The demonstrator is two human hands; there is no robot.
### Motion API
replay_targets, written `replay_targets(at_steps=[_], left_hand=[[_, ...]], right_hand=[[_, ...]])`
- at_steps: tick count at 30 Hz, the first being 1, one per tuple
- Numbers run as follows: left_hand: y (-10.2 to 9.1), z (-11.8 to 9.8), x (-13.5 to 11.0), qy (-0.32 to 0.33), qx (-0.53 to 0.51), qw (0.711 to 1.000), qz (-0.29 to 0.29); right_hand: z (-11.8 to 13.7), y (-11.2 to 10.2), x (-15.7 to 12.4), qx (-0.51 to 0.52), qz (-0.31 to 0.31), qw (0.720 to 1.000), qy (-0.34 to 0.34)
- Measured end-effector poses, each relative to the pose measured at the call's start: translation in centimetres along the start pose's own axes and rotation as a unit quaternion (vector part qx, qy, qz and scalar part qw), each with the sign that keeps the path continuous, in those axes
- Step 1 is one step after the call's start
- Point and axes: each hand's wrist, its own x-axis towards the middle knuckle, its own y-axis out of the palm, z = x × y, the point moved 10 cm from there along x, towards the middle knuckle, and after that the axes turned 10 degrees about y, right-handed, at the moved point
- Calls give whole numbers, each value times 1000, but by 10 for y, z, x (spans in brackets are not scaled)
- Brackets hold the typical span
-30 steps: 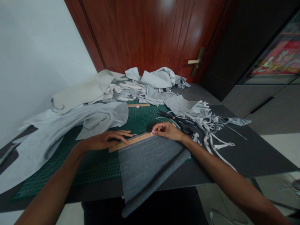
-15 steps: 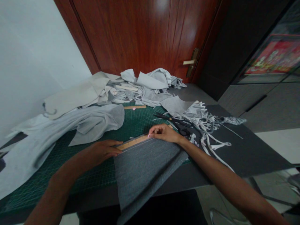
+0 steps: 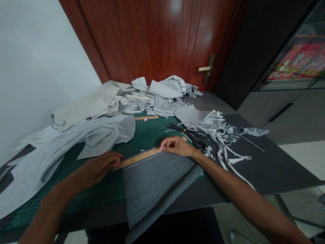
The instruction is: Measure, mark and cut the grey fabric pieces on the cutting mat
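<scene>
A dark grey cloth (image 3: 154, 183) lies on the green cutting mat (image 3: 149, 132) and hangs over the table's near edge. A wooden ruler (image 3: 142, 156) runs along its far edge. My left hand (image 3: 100, 166) rests on the ruler's left end with its fingers bent and pressed together. My right hand (image 3: 177, 146) is at the ruler's right end, closed in a pinch on a small piece of pink chalk (image 3: 160, 148) whose tip touches the cloth beside the ruler.
Black scissors (image 3: 188, 130) lie just beyond my right hand among pale cloth strips (image 3: 225, 139). A heap of light grey cloth (image 3: 157, 93) fills the back, and a big grey piece (image 3: 76, 139) the left. A second wooden ruler (image 3: 146, 117) lies further back, before a brown door (image 3: 157, 37).
My left hand has slid left along the ruler to its end, and its fingers have bent. My right hand has moved a little left along the ruler's edge.
</scene>
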Motion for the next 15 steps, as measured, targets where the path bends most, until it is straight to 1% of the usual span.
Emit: replay_targets(at_steps=[2, 3, 4, 5, 7, 8, 10, 11, 13, 15], left_hand=[[-18, 15, -15, -75, 38, 996, -30], [-25, 18, -20, -100, 61, 992, -43], [-31, 18, -22, -114, 81, 989, -53], [-35, 14, -21, -114, 98, 987, -61], [-35, -2, -9, -86, 111, 988, -69], [-32, -11, 0, -60, 107, 990, -74], [-17, -28, 25, -2, 75, 996, -54], [-11, -37, 38, 37, 54, 996, -54], [7, -47, 61, 103, 2, 994, -22], [16, -47, 77, 146, -55, 987, -20]], right_hand=[[0, 1, 0, 1, 1, 1000, 0], [0, 1, 0, 1, 0, 1000, 0], [0, 1, 0, 2, 1, 1000, 0], [1, 1, 0, 3, 1, 1000, -1], [0, 1, 0, 5, 0, 1000, -1], [0, 1, 0, 5, 0, 1000, 0], [-1, 1, 0, 5, 0, 1000, 2], [-1, 1, -1, 5, -2, 1000, 2], [-1, 0, -2, 4, -6, 1000, 3], [-3, -1, -2, 2, -8, 1000, 7]])
